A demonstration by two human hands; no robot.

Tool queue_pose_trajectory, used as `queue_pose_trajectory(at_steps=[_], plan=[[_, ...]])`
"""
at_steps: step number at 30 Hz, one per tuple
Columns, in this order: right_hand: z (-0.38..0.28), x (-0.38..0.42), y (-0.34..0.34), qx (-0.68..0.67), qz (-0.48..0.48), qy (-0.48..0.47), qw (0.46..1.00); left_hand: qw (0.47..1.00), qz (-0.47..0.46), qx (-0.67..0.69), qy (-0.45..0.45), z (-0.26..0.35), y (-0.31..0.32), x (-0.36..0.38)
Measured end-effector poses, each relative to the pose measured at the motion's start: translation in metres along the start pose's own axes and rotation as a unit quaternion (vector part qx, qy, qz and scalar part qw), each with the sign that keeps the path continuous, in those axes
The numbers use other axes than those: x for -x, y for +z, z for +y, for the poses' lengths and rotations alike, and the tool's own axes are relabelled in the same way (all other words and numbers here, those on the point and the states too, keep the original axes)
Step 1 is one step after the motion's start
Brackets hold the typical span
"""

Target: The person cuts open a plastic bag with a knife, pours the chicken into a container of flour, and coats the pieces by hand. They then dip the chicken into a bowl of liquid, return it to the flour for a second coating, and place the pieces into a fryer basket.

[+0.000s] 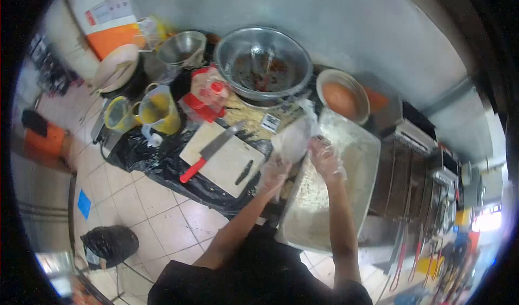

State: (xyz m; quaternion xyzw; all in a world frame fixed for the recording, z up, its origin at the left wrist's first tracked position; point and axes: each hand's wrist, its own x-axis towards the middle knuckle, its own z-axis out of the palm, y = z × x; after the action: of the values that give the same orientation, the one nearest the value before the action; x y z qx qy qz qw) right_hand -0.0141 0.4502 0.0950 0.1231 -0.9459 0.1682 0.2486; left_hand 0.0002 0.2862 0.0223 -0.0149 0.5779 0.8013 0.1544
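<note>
Both of my hands wear clear, loose plastic gloves. Between them is a whitish, see-through plastic bag (294, 138), its contents too blurred to name. My left hand (274, 176) grips the bag's lower left side with bent fingers. At the bag's right edge, the fingers of my right hand (326, 162) are closed on the plastic, above a large pale rectangular tray (363, 189). Left of my left hand lies a white cutting board (208, 143), carrying a red-handled knife (208, 152) and a small black knife (244, 172).
Behind the bag stands a large metal bowl (263, 62) with dark residue inside. A round pan of orange-brown contents (339, 97) sits right of it. Red-and-white packaging (208, 94) and yellowish jugs (159, 113) are at the left. Black plastic (146, 151) covers the table's edge.
</note>
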Motion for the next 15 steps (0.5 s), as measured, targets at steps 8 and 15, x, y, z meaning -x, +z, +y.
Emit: queue_pose_trajectory(at_steps=[8, 15], plan=[[0.076, 0.103, -0.059, -0.027, -0.053, 0.357, 0.932, 0.954, -0.144, -0.214, 0.151, 0.073, 0.065, 0.07], [0.14, 0.178, 0.033, 0.088, -0.276, 0.457, 0.841, 0.898, -0.071, -0.41, -0.145, -0.053, 0.143, -0.005]])
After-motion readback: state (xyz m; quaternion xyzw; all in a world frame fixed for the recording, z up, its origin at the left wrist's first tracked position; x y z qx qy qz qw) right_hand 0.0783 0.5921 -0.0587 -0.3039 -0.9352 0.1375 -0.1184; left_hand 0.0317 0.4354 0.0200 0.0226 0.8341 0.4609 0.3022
